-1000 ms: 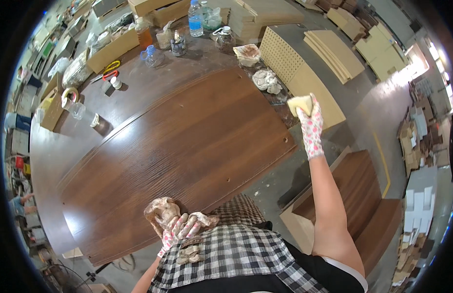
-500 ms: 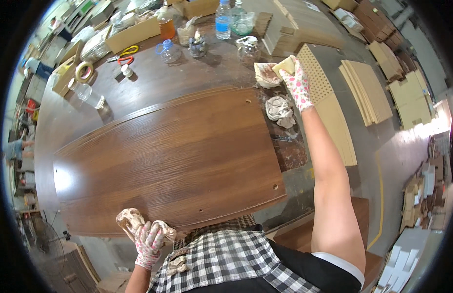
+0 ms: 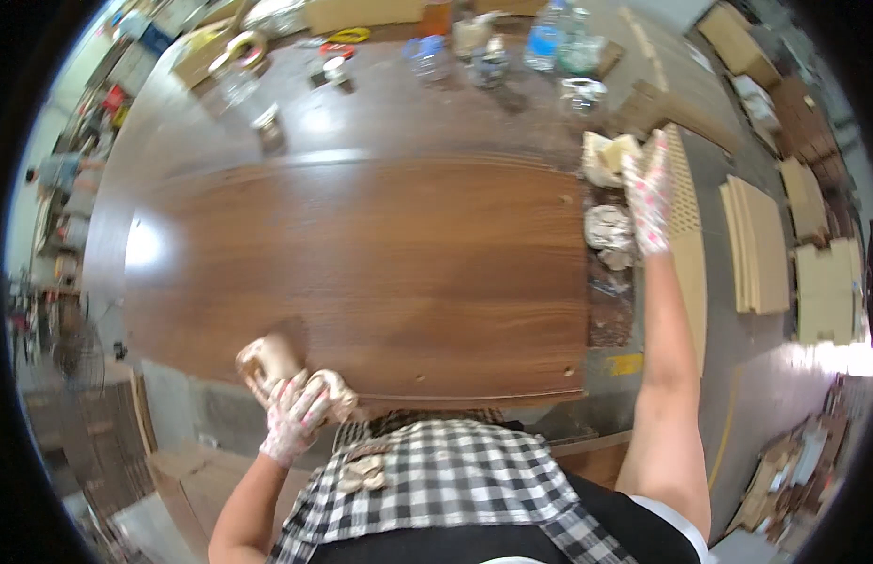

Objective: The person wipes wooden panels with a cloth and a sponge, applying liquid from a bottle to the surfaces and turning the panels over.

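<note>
A brown wood-grain panel (image 3: 380, 273) lies flat on the dark table, with small round holes along its right end and near edge. My left hand (image 3: 293, 423), in a white glove with pink spots, is closed on a brown-stained cloth (image 3: 333, 393) at the panel's near left edge. My right hand (image 3: 649, 193), in a matching glove, reaches out past the panel's far right corner. Its fingers are closed on a pale yellow pad (image 3: 624, 152), partly blurred, at a pale, brown-stained open container (image 3: 598, 150). A crumpled rag (image 3: 609, 228) lies just nearer than the container.
Along the table's far side stand a blue-labelled bottle (image 3: 546, 39), a clear jug (image 3: 429, 61), a small white-capped bottle (image 3: 336, 70), a clear bottle (image 3: 234, 85) and scissors (image 3: 338, 49). Perforated board (image 3: 685, 188) runs right of my arm. Stacked boards (image 3: 756, 244) lie beyond.
The whole view has turned, so the table things sit farther right and higher. My right hand has brought the pad lower against the container. My left hand keeps the cloth at the near edge.
</note>
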Available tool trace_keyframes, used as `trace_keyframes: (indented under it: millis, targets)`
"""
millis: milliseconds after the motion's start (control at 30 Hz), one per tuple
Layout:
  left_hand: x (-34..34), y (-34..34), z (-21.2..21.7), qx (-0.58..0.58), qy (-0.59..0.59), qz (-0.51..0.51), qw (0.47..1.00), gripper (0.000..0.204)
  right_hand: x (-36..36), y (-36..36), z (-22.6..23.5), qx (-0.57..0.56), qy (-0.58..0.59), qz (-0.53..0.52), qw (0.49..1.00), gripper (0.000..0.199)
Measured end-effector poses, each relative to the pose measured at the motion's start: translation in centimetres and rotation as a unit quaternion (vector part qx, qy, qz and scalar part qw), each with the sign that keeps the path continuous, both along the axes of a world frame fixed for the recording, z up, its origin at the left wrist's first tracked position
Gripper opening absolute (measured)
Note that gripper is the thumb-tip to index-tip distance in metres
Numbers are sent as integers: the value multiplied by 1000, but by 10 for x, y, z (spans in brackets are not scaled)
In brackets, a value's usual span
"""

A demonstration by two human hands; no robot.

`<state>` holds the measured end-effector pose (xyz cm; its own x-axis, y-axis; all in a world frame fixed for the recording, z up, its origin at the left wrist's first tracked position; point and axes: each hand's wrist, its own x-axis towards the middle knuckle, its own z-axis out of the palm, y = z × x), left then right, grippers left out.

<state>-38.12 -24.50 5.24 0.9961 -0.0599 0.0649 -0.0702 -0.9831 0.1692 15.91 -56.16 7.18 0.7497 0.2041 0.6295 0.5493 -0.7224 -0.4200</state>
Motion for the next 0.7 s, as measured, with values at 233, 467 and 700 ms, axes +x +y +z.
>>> trace_keyframes:
  millis: [233,467,700]
  targets:
    - [16,-25,-26,-9,3,-80,997,72,-198,39,-10,-160,94,141,972,59]
    - [-44,34,-63,-16,-99,106,989,54,-184,-4,-55,-257,56,54,963,53]
    - [-111,192,-78,-258,-367,408,795,38,-169,-23,-66,-271,73,23,959,48]
